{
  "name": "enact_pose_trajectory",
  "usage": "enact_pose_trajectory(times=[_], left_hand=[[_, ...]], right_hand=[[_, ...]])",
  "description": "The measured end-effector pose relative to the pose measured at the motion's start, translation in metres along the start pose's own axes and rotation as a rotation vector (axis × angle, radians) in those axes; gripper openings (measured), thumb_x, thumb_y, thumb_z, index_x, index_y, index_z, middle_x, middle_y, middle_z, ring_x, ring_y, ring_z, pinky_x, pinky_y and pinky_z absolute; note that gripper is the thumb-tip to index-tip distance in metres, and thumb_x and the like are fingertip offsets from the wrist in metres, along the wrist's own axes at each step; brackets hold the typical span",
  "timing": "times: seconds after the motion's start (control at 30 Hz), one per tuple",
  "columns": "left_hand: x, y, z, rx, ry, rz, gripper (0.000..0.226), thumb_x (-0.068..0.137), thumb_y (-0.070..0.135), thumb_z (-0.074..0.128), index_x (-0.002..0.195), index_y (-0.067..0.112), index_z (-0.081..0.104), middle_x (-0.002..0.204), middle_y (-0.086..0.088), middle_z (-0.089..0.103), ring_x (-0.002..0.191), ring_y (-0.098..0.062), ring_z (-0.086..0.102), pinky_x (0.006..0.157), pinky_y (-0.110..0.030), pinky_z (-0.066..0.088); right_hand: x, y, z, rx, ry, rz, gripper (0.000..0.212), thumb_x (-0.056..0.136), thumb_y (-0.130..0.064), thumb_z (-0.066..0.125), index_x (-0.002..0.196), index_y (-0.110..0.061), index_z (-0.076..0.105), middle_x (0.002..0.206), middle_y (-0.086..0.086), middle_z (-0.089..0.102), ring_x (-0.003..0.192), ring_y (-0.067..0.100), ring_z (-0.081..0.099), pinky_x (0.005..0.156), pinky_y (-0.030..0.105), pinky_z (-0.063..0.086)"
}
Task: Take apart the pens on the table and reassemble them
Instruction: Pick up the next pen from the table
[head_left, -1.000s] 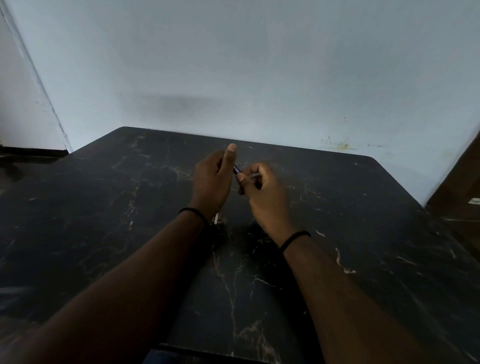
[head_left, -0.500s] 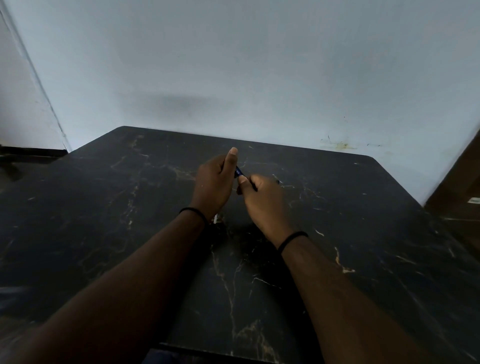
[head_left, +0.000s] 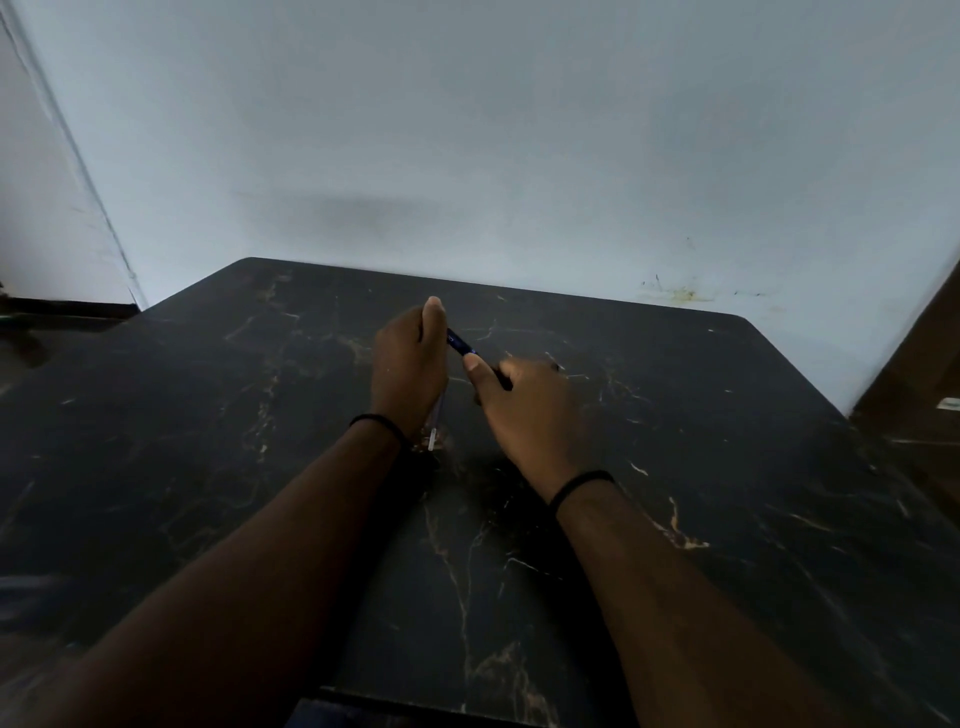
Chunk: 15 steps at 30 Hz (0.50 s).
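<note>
Dark blue pen (head_left: 460, 343) between left hand (head_left: 408, 369) and right hand (head_left: 524, 410)

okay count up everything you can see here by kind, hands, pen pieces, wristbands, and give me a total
Hands: 2, the left hand and the right hand, each gripping a pen piece
Pen pieces: 2, a dark blue piece between the hands and a clear piece below the left hand
Wristbands: 2, one black band on the left wrist, one on the right wrist
Tables: 1, the black marble table
Total: 7

Wall (head_left: 519, 130): we see pale, plain plaster, stained low at right.
Table (head_left: 208, 415): we see black marble with gold veins.
Light: dim.
</note>
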<state>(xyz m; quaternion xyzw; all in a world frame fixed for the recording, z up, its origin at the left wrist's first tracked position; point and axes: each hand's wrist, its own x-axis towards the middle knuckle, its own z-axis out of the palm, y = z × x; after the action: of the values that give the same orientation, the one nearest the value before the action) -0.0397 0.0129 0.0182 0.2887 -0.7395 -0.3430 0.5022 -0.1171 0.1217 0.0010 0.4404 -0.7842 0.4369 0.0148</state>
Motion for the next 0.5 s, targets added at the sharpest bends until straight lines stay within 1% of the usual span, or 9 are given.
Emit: enact_pose_trajectory(times=[0.1, 0.2, 0.27, 0.33, 0.37, 0.43, 0.5], left_hand=[[0.011, -0.011, -0.011, 0.153, 0.081, -0.130, 0.054, 0.102, 0.036, 0.035, 0.051, 0.021, 0.044, 0.050, 0.003, 0.039, 0.049, -0.014, 0.036, 0.052, -0.027, 0.025], [0.017, -0.027, -0.028, 0.362, 0.064, -0.265, 0.053, 0.097, 0.042, 0.041, 0.052, 0.016, 0.054, 0.049, 0.003, 0.048, 0.048, -0.014, 0.044, 0.049, -0.024, 0.028], [0.019, -0.036, -0.037, 0.523, 0.003, -0.338, 0.048, 0.093, 0.044, 0.046, 0.065, 0.012, 0.067, 0.060, -0.001, 0.062, 0.056, -0.018, 0.055, 0.053, -0.025, 0.037], [0.020, -0.040, -0.040, 0.651, -0.035, -0.371, 0.045, 0.089, 0.046, 0.049, 0.079, 0.010, 0.073, 0.080, -0.007, 0.071, 0.070, -0.025, 0.063, 0.064, -0.030, 0.046], [0.020, -0.040, -0.040, 0.712, -0.039, -0.370, 0.045, 0.088, 0.048, 0.050, 0.087, 0.010, 0.073, 0.090, -0.010, 0.071, 0.079, -0.029, 0.065, 0.069, -0.032, 0.046], [0.020, -0.040, -0.038, 0.817, -0.046, -0.373, 0.048, 0.088, 0.051, 0.052, 0.102, 0.009, 0.070, 0.105, -0.015, 0.069, 0.095, -0.036, 0.065, 0.073, -0.036, 0.043], [0.019, -0.040, -0.038, 0.865, -0.052, -0.394, 0.047, 0.088, 0.049, 0.051, 0.107, 0.010, 0.068, 0.111, -0.017, 0.067, 0.101, -0.039, 0.064, 0.076, -0.039, 0.044]], right_hand=[[0.000, 0.001, -0.002, -0.045, 0.028, 0.019, 0.055, 0.097, -0.059, 0.044, 0.062, -0.017, 0.045, 0.055, -0.002, 0.047, 0.050, 0.015, 0.047, 0.049, 0.028, 0.027], [-0.001, 0.002, -0.003, -0.068, 0.035, 0.016, 0.053, 0.099, -0.058, 0.043, 0.060, -0.021, 0.040, 0.055, -0.004, 0.045, 0.050, 0.012, 0.044, 0.049, 0.028, 0.026], [-0.001, 0.001, -0.002, -0.094, 0.038, 0.013, 0.053, 0.099, -0.058, 0.043, 0.060, -0.021, 0.039, 0.055, -0.005, 0.045, 0.051, 0.012, 0.044, 0.050, 0.028, 0.027], [0.000, 0.001, -0.001, -0.102, 0.033, 0.016, 0.054, 0.098, -0.059, 0.043, 0.061, -0.020, 0.040, 0.056, -0.004, 0.045, 0.052, 0.015, 0.046, 0.051, 0.029, 0.028], [0.000, 0.002, 0.000, -0.101, 0.028, 0.016, 0.054, 0.098, -0.059, 0.043, 0.061, -0.020, 0.040, 0.056, -0.004, 0.046, 0.054, 0.017, 0.048, 0.051, 0.029, 0.028], [0.000, 0.003, 0.001, -0.104, 0.018, 0.016, 0.054, 0.097, -0.060, 0.043, 0.063, -0.019, 0.043, 0.056, -0.004, 0.048, 0.054, 0.018, 0.051, 0.052, 0.029, 0.031], [0.001, 0.004, 0.002, -0.110, 0.017, 0.014, 0.054, 0.097, -0.060, 0.042, 0.065, -0.017, 0.047, 0.056, -0.003, 0.050, 0.055, 0.018, 0.053, 0.052, 0.029, 0.034]])
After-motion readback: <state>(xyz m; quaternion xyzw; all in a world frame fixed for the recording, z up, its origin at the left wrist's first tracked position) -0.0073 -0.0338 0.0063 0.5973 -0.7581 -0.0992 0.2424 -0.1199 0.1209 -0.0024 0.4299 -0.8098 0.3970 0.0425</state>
